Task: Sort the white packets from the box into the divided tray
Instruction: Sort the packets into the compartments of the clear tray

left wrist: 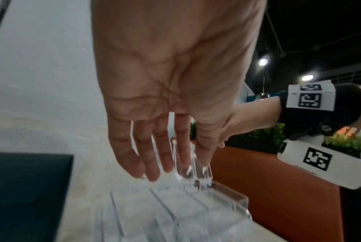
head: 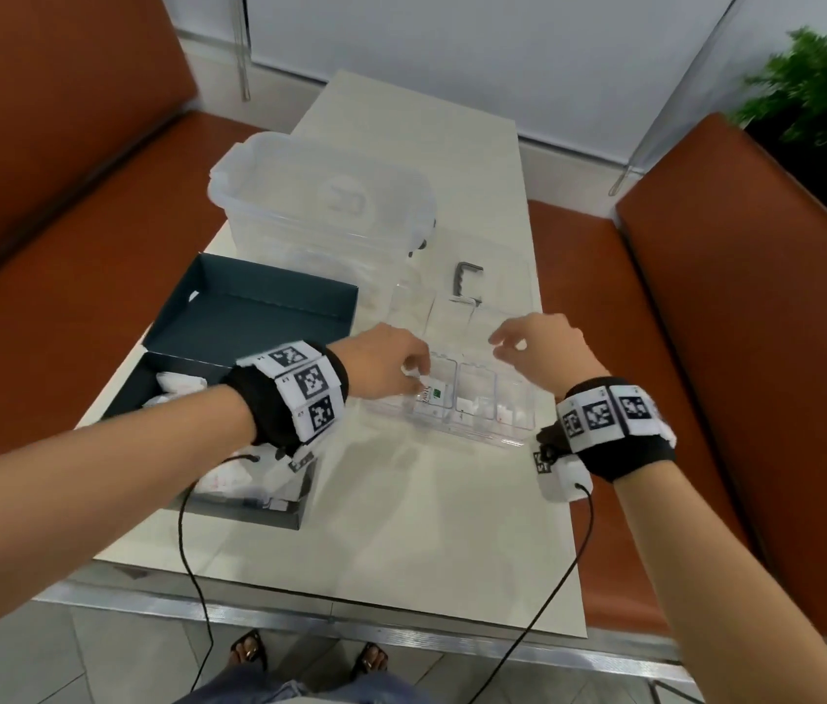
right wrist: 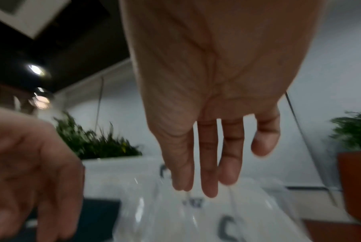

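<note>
White packet (head: pixel 432 397) in clear divided tray (head: pixel 518 437) beneath left hand (head: pixel 385 361), both hands' fingers loose, right hand (head: pixel 543 350) above tray.

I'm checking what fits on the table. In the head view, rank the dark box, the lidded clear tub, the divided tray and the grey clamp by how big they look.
1. Dark box, with its open lid.
2. Clear tub, farther away, so its true size may rival the box's.
3. Divided tray.
4. Grey clamp, clearly the smallest.

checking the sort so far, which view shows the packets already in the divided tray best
The head view: it looks down into the divided tray, where white packets lie in the near compartments. The left wrist view shows only blurred clear dividers under the left hand; the right wrist view is too blurred to tell.
</note>
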Action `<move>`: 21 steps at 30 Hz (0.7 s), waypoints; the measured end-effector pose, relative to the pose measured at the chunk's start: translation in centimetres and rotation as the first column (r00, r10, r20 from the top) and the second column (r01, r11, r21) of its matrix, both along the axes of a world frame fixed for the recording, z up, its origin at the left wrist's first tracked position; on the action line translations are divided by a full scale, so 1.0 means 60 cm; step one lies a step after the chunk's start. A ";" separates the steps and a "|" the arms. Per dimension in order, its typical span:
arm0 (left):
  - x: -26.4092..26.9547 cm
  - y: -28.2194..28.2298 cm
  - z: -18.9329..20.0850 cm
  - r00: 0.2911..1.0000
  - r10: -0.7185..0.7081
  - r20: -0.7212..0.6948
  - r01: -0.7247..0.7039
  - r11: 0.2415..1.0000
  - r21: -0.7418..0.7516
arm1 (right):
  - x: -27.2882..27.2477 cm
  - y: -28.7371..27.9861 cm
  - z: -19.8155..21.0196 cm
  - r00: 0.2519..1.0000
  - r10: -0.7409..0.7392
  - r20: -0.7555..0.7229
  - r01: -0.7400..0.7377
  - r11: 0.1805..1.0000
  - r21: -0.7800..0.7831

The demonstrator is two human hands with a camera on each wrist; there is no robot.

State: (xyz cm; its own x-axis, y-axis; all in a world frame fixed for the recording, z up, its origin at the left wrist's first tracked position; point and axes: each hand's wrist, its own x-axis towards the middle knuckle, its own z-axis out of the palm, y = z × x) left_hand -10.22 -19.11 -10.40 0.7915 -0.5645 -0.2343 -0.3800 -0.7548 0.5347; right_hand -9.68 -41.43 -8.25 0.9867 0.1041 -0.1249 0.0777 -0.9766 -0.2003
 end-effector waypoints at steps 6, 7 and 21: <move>0.012 0.151 0.065 0.993 0.112 0.029 -0.110 0.990 -0.083 | -0.004 0.139 0.069 0.968 0.236 0.089 -0.250 0.940 0.232; 0.011 0.180 0.066 0.988 0.150 0.034 -0.147 0.985 -0.086 | -0.004 0.167 0.068 0.955 0.287 0.077 -0.297 0.925 0.236; -0.047 0.406 -0.071 0.821 0.567 0.066 -0.570 0.810 0.139 | -0.012 0.497 -0.071 0.788 0.491 -0.372 -0.545 0.837 -0.051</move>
State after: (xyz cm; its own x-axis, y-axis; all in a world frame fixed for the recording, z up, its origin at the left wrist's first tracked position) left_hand -13.02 5.23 -14.69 0.9659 0.0274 -0.2574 0.1319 -0.9077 0.3982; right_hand -10.42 -11.62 -12.52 0.6847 0.5407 -0.4886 0.5363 -0.8278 -0.1646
